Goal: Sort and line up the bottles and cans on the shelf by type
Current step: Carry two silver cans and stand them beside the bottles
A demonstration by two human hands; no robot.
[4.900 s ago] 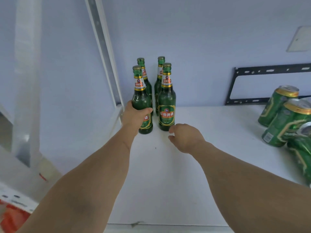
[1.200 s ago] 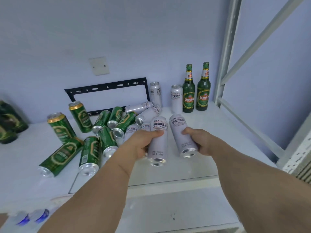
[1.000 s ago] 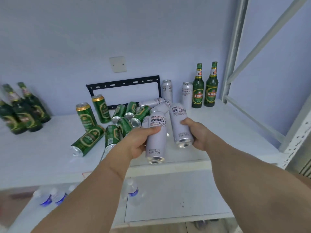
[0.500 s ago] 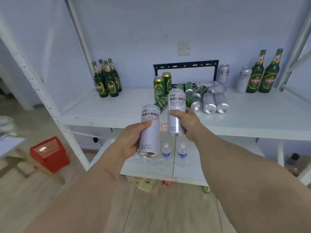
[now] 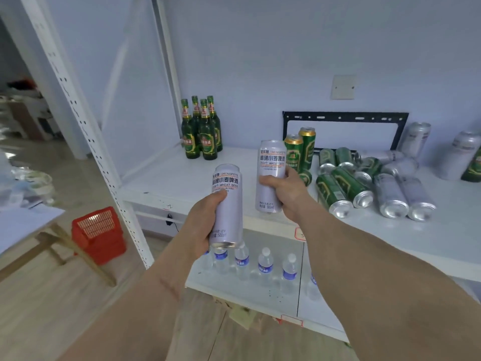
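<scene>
1. My left grip is curled tight round a silver wheat-beer can, thumb across its front below the label; the can is upright at the centre of the frame, in the air in front of the shelf edge.
2. My right grip is wrapped round a second silver can, also upright, a little higher and just right of the first. The two cans are close but apart.
3. Behind them is the white shelf. At its back, in the upper middle of the frame, four green bottles stand in a tight cluster.
4. Just behind my right-hand can two green cans stand upright, touching. To their right a heap of green and silver cans lies on its side, bases towards me. Two more silver cans stand at the right edge of the frame.
5. On the lower shelf a row of small water bottles stands upright under my hands.
6. A red basket sits on the floor at the lower left; I cannot tell what it holds.
7. Against half a second ago, both cans sit in the same holds; the view has closed in, so the four green bottles and the heap appear larger, and the two bottles on the far right have all but left the frame.
</scene>
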